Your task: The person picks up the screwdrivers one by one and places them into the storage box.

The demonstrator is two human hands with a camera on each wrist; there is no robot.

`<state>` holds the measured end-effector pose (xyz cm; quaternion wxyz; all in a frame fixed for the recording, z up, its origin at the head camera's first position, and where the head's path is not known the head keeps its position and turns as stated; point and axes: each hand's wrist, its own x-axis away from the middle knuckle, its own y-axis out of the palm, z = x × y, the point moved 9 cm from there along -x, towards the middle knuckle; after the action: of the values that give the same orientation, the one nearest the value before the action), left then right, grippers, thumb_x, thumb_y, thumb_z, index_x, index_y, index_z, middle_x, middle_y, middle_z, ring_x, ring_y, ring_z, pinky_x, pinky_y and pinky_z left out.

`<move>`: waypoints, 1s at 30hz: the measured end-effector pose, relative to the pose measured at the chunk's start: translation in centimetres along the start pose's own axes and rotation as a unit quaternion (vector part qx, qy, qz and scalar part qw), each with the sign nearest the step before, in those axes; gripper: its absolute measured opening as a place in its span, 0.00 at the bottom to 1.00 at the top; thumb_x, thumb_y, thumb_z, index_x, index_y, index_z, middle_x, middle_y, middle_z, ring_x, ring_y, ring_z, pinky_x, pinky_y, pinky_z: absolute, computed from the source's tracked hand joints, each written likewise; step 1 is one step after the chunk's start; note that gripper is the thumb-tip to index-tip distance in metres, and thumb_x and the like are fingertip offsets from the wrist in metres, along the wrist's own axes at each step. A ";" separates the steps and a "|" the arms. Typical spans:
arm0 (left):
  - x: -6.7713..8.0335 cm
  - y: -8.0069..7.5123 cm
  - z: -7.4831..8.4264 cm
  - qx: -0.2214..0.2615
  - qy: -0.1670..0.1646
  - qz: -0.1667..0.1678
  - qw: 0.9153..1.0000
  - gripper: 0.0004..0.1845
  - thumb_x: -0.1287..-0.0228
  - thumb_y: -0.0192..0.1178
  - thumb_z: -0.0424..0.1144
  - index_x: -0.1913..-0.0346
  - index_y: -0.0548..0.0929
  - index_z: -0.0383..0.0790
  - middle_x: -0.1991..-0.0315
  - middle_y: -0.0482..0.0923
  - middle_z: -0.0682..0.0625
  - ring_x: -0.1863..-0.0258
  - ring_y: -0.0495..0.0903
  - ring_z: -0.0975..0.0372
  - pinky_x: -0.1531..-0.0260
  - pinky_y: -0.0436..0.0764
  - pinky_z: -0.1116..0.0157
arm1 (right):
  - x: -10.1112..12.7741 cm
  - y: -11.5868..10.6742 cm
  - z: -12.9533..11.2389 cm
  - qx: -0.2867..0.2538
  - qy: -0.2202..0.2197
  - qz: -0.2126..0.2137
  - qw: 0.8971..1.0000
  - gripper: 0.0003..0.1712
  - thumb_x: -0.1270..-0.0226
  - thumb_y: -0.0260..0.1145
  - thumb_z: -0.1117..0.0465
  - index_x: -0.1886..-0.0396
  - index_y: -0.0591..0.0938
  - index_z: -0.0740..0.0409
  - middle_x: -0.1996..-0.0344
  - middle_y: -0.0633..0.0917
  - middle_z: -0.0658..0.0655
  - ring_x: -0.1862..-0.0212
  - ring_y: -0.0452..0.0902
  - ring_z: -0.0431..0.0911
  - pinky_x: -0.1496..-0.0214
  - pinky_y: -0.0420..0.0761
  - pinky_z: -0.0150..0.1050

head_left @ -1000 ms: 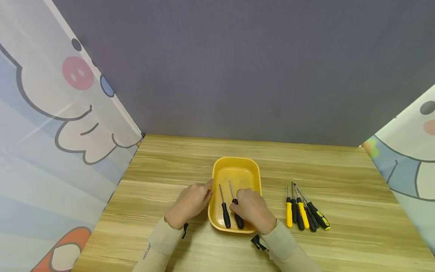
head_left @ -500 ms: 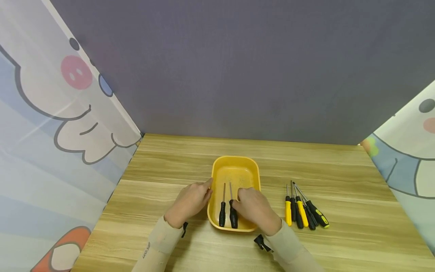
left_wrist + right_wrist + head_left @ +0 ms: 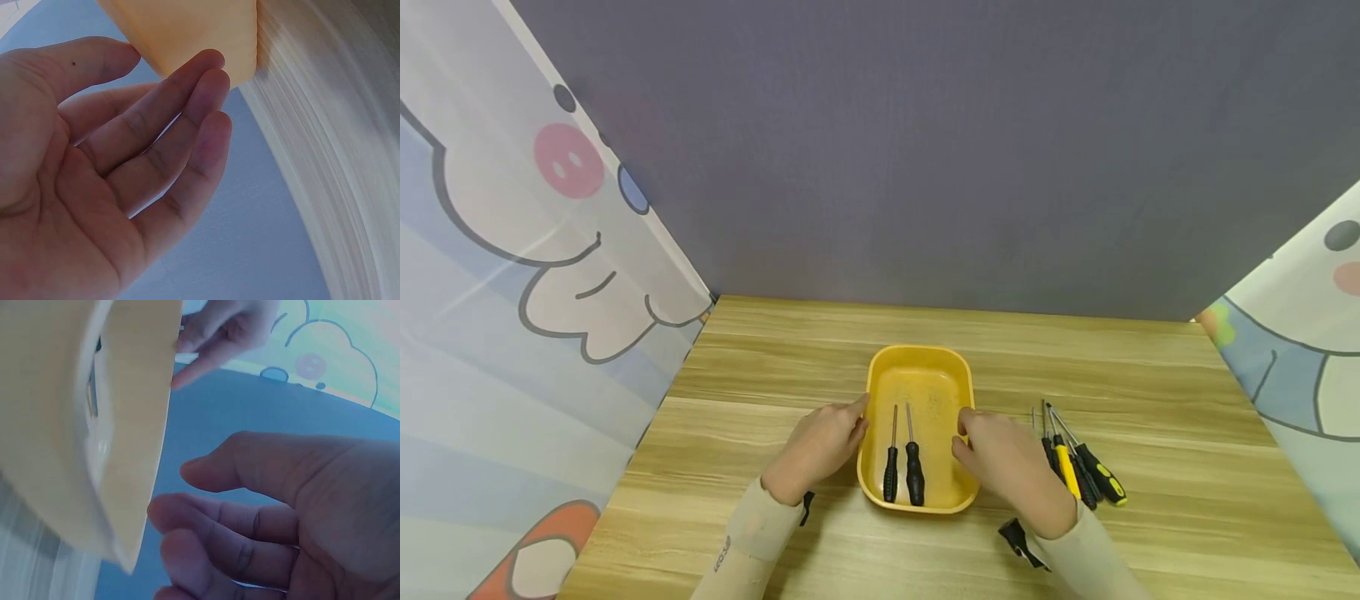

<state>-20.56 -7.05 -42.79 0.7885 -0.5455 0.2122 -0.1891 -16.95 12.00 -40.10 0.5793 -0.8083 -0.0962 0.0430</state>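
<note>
Two black-handled screwdrivers lie side by side in a yellow tray (image 3: 936, 383), shafts pointing away: a slimmer one (image 3: 890, 473) on the left, a thicker one (image 3: 914, 473) on the right. My left hand (image 3: 818, 443) touches the tray's left wall with an extended finger; its other fingers are loosely bent in the left wrist view. Over the right rim hovers my right hand (image 3: 1009, 457), thumb and fingers apart and nothing between them. In the right wrist view, the right fingertips (image 3: 165, 512) are close beside the tray wall; contact cannot be made out.
To the tray's right several screwdrivers lie bunched on the wooden table (image 3: 760, 367), including a yellow-handled one (image 3: 1066, 467) and a black-and-yellow one (image 3: 1102, 477). My right hand and forearm hide part of the bunch. A grey panel (image 3: 955, 167) stands behind the table.
Both screwdrivers in the tray turned straighter and now lie nearly parallel. My right hand has let go of the thicker one and moved right to the rim. The left hand has stayed put.
</note>
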 end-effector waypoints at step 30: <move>-0.2 0.4 -0.3 0.000 -0.012 -0.014 1.000 0.22 0.27 0.60 0.38 0.35 0.77 0.32 0.66 0.84 0.48 0.78 0.70 0.66 0.81 0.71 0.68 | 4.6 -0.7 16.9 0.022 0.111 -0.025 0.993 0.06 0.33 0.65 0.64 0.69 0.79 0.60 0.80 0.74 0.50 0.79 0.68 0.45 0.79 0.69 0.42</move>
<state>-20.88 -7.07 -43.25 0.7881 -0.5506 0.1953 -0.1939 -15.59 28.85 -44.79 0.6049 -0.7925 -0.0503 -0.0590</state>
